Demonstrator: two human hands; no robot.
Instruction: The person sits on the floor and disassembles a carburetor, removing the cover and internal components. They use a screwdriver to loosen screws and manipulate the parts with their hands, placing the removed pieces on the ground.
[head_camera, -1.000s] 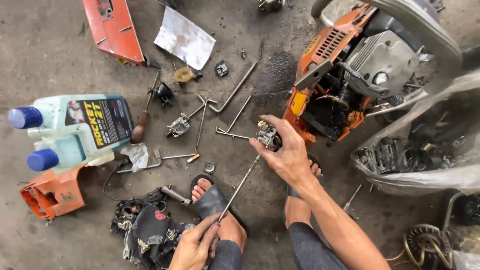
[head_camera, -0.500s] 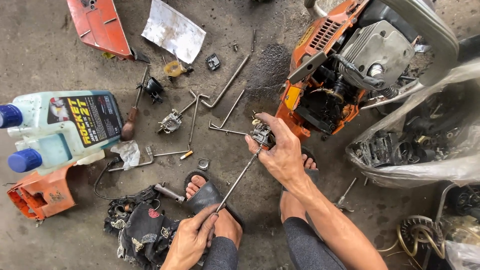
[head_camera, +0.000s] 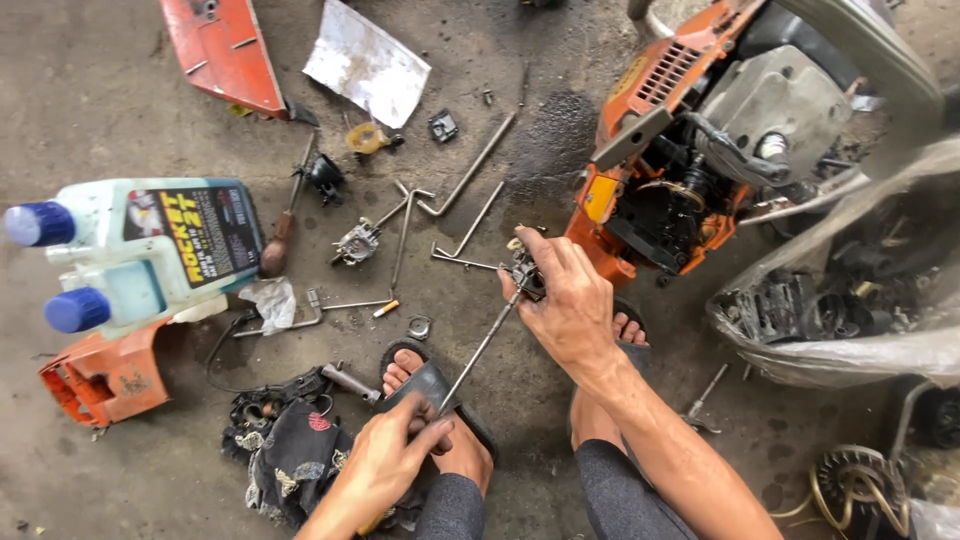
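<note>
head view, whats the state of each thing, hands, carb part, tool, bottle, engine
right hand: gripping the small carburettor part, raised off the floor
left hand: closed on the handle end of the long thin tool
long thin tool: tilted, tip at the part
oil bottle: lying on its side, blue caps on
orange engine: cover off, insides exposed

A dismantled orange chainsaw body (head_camera: 700, 150) lies on the concrete floor (head_camera: 100, 90) beyond the hands; to their left sit a blue-capped oil bottle (head_camera: 140, 255), an orange cover (head_camera: 225, 50), bent metal rods (head_camera: 470, 170) and a dark rag (head_camera: 290, 450).
</note>
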